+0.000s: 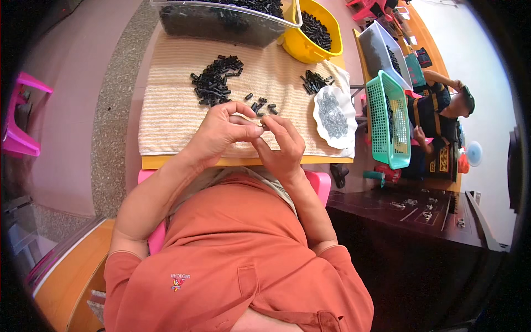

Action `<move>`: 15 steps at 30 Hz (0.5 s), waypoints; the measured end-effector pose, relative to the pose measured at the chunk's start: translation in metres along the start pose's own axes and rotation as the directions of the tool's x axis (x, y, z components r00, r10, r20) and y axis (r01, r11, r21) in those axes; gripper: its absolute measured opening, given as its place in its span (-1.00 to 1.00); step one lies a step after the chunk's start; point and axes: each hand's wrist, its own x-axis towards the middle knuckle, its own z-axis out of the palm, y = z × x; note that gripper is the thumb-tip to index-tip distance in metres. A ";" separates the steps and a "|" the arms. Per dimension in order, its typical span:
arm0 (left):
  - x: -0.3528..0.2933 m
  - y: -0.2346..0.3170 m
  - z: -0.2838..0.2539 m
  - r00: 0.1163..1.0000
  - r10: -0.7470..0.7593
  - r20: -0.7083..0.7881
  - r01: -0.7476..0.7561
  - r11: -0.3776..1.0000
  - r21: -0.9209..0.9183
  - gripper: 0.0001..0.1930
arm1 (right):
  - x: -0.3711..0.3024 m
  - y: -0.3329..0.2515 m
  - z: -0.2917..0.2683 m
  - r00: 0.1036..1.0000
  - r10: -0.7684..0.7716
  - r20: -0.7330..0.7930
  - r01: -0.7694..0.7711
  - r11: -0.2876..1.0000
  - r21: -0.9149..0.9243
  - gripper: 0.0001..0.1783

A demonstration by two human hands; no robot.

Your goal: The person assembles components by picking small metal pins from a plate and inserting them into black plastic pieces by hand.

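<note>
Over the near edge of a striped towel, my left hand and my right hand meet with fingertips pinched together. A small dark piece shows at the right fingertips; its exact kind is hard to make out. What the left thumb and forefinger pinch is mostly hidden. Just beyond my fingers lie several loose black cylindrical pieces. A larger heap of black cylindrical pieces sits beyond my left hand. To the right, a white wavy-rimmed plate holds many small clear or silvery parts, with a small black pile behind it.
At the table's far side stand a clear plastic bin and a yellow bucket, both holding black pieces. A green basket and a white bin are at right, near another person. Pink stools stand at left.
</note>
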 end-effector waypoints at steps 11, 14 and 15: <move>0.002 -0.004 -0.007 1.000 -0.008 0.006 0.008 1.000 -0.001 -0.68 | 0.003 0.004 0.004 0.992 -0.124 -0.007 0.124 0.992 0.011 -0.60; 0.003 -0.005 -0.007 1.000 -0.011 0.013 0.011 1.000 0.029 -0.72 | 0.003 0.003 0.003 0.993 -0.114 0.004 0.114 0.993 0.024 -0.59; 0.003 -0.007 -0.007 0.999 0.024 0.021 -0.025 0.998 0.050 -0.75 | 0.004 0.002 0.003 0.993 -0.120 0.005 0.120 0.993 0.020 -0.59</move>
